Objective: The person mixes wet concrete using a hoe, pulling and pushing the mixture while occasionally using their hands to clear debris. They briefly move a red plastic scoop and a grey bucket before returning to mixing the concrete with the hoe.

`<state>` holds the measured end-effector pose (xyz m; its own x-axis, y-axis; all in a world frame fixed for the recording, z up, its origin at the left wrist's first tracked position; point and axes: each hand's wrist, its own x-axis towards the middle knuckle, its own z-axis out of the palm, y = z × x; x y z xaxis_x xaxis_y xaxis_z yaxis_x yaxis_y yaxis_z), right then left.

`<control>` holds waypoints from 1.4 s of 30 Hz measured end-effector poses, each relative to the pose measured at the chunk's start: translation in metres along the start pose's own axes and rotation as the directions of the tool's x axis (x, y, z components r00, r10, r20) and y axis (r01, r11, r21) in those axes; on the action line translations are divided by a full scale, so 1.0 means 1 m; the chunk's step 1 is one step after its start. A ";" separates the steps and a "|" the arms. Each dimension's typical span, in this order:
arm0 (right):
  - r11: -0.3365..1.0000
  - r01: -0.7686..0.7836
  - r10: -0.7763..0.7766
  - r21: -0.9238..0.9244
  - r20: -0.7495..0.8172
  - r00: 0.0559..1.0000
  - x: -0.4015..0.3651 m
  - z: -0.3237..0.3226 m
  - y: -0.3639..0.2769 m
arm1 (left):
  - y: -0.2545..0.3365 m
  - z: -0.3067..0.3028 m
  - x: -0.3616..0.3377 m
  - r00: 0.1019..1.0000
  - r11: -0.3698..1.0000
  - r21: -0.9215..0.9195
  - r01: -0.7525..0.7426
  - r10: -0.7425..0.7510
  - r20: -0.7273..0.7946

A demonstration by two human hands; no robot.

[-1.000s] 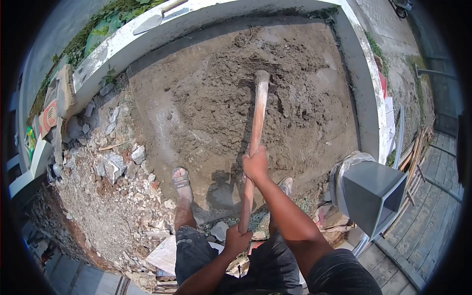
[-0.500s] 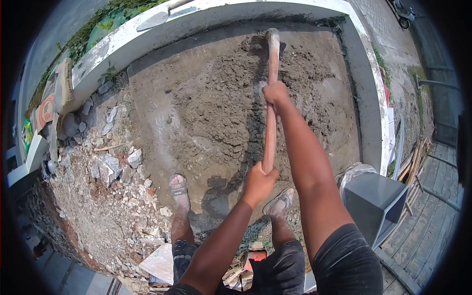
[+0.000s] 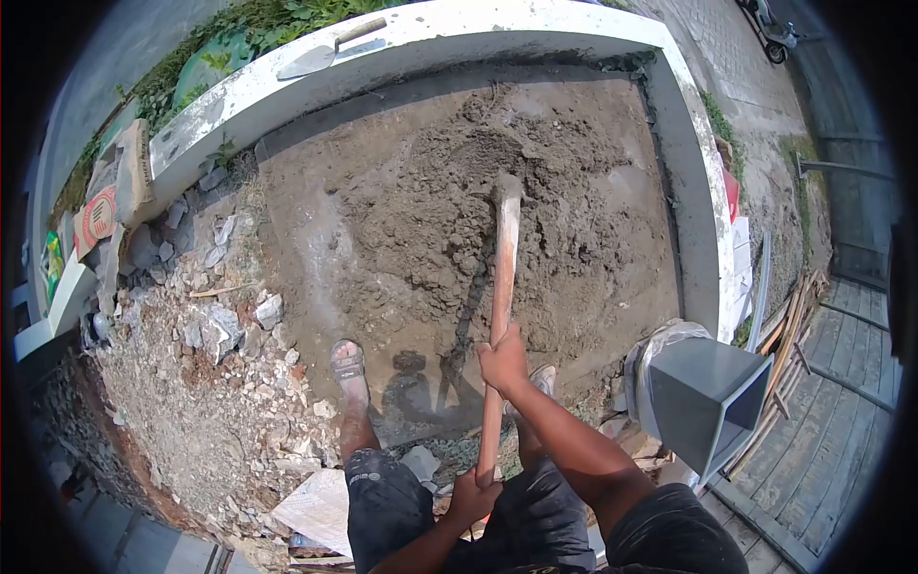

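Both my hands are wrapped round the wooden handle of a hoe [image 3: 503,277]. My left hand [image 3: 474,497] grips the butt end, close to my thighs. Farther up the shaft, my right hand [image 3: 504,362] is closed about the middle. The hoe's far end sits in a heap of wet grey-brown mortar [image 3: 411,234], and its blade is largely hidden by the mix. My sandalled left foot [image 3: 348,364] stands at the near edge of the mortar; the right foot is partly covered by my right arm.
A low white wall [image 3: 564,19] borders the mortar at the back and right, with a trowel [image 3: 325,53] lying on top. Rubble [image 3: 229,383] covers the left, below cement bags [image 3: 124,191]. A grey square bucket [image 3: 712,383] stands near right, beside wooden strips [image 3: 794,320].
Both hands have drawn the hoe back towards my body and downward. Its far end has come from near the back wall to the middle of the mortar heap.
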<state>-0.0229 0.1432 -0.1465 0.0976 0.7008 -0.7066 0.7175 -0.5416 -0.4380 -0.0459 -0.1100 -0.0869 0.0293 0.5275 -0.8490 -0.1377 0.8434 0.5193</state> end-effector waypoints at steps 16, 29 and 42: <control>0.990 0.076 -0.034 0.116 -0.326 0.945 0.211 -0.020 0.016 | 0.123 -0.051 0.137 0.990 0.933 0.333 -0.136 0.137 0.019; 0.956 0.287 -0.277 0.054 -0.147 0.950 -0.025 0.023 -0.061 | -0.005 -0.083 0.027 0.983 0.952 0.253 -0.172 0.181 -0.011; 0.875 0.251 -0.191 -0.413 0.182 0.965 0.196 0.032 -0.068 | 0.103 0.042 0.164 0.998 0.690 -0.721 0.062 -0.058 0.030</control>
<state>-0.0745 0.3025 -0.2727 -0.1685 0.6951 -0.6989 0.9374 -0.1062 -0.3316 -0.0140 0.0675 -0.1682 0.0666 0.4804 -0.8745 -0.8070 0.5413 0.2359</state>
